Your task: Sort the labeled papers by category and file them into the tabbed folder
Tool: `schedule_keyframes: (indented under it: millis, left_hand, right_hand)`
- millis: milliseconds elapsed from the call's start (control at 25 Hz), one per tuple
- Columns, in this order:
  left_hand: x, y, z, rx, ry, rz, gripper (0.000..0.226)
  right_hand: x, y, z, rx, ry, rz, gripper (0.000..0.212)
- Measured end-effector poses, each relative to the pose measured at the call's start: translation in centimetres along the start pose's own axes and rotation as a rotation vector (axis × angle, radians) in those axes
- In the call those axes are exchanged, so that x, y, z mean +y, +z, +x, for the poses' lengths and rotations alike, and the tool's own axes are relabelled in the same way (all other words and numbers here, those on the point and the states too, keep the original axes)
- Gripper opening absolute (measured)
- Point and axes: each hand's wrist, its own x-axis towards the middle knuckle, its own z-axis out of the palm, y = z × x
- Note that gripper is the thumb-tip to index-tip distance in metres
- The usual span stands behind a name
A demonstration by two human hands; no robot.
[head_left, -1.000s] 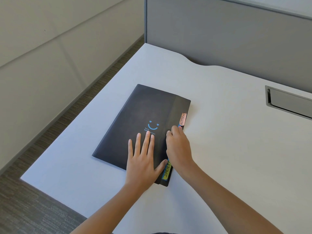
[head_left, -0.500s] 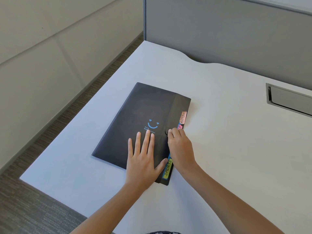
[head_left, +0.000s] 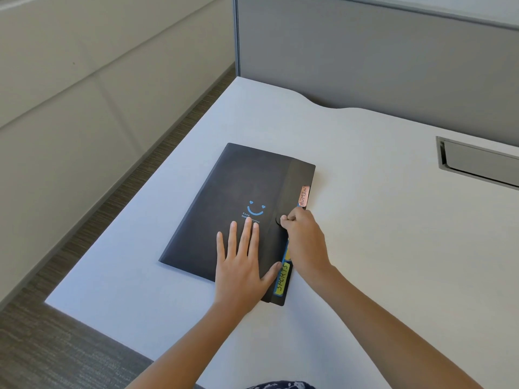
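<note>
Black folder point(head_left: 224, 197) lies closed on white counter point(head_left: 393, 220), nr its left edge. L hand point(head_left: 241, 265) flat on cover, fingers straight & spread. R hand point(head_left: 304, 242) curled, pinching the flap point(head_left: 295, 178) at folder's right side. 2 tabs show there: pink ADMIN tab point(head_left: 304, 196), yellow SPORTS tab point(head_left: 282, 279).
</note>
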Motion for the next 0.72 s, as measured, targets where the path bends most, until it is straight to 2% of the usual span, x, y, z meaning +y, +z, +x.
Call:
schedule_keyframes:
  millis: [160, 280, 400, 560, 720]
  left_hand:
    - [0.0, -0.1, 0.0, -0.005, -0.001, 0.005, 0.087]
    - [0.2, -0.2, -0.1, 0.008, -0.005, 0.011, 0.085]
    - [0.4, -0.3, -0.3, 0.024, -0.023, 0.011, 0.082]
    - [1.0, -1.3, 0.4, 0.017, -0.099, -0.116, 0.076]
    - [2.7, -2.8, 0.6, 0.021, -0.169, -0.266, 0.07]
  right_hand:
    - [-0.6, 0.5, 0.2, -0.045, -0.02, 0.028, 0.025]
    - [0.5, -1.3, 0.1, -0.05, 0.08, 0.139, 0.037]
    - [2.3, -2.6, -2.3, 0.079, 0.194, 0.357, 0.056]
    - [6.1, -4.0, -6.4, 0.121, 0.403, 0.496, 0.048]
    - [11.5, -5.9, -10.8, 0.211, 0.579, 0.511, 0.044]
